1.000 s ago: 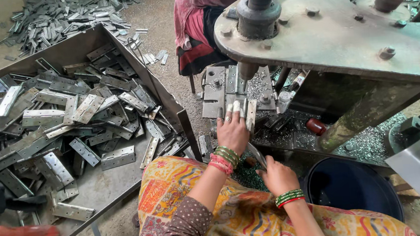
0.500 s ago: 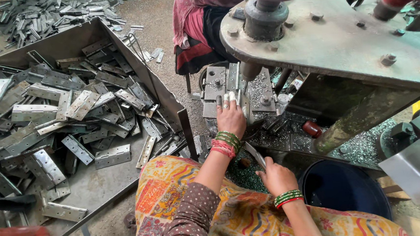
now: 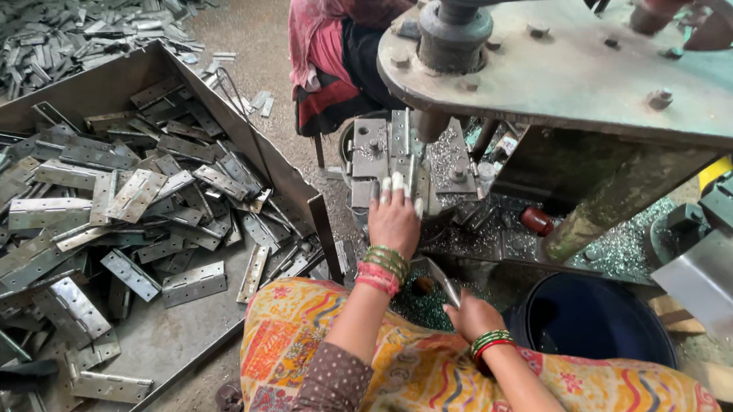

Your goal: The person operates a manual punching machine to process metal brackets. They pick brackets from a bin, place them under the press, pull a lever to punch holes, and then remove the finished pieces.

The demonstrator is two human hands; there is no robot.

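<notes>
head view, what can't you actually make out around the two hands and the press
- Left hand: its fingertips lie on the metal fixture; the piece under them is hidden by the fingers.
- Right hand: holds a thin metal strip; its lower end is hidden in the grip.
- Press head: cut off by the top edge.
- Second person: only clothing shows, cut off by the top edge.

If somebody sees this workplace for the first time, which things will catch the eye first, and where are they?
A big metal tray heaped with grey hinge plates fills the left side. At the centre, the left hand rests on the die block under a heavy press machine at upper right, while the right hand holds a metal strip lower down. Another person in pink cloth sits behind the press.
</notes>
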